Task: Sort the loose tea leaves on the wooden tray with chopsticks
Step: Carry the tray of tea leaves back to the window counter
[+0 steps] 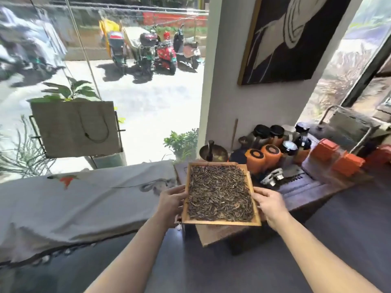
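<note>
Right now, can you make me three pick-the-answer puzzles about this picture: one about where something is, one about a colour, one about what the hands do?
1. The brass bowl sits where?
A beyond the square wooden tray
B on the floor
C inside the tray

2. The two round canisters nearest the tray are:
A blue
B orange
C white

3. The hands are:
A using chopsticks
B hanging free
C holding the tray's sides

Answers: A, it stands behind the far rim; B, both bodies are orange; C, left hand and right hand grip opposite edges.

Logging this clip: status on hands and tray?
Left hand, right hand grip wooden tray sides. Tea leaves spread across it. No chopsticks visible.
</note>
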